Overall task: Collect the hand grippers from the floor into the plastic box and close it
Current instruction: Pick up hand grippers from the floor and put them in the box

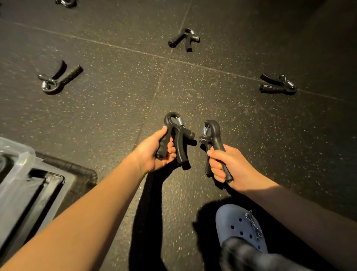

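Observation:
My left hand (154,152) grips one handle of a black hand gripper (178,133) held above the floor. My right hand (228,168) grips both handles of a second black hand gripper (212,131) beside it. Three more hand grippers lie on the dark speckled floor: one at the left (58,79), one at the top centre (184,39), one at the right (278,86). Another gripper (66,2) is cut off by the top edge. The clear plastic box (17,174) stands at the lower left, partly out of frame.
A black rim or mat edge (77,170) runs beside the box. My foot in a blue-grey clog (239,228) stands at the bottom right. Floor tile seams cross the middle of the view.

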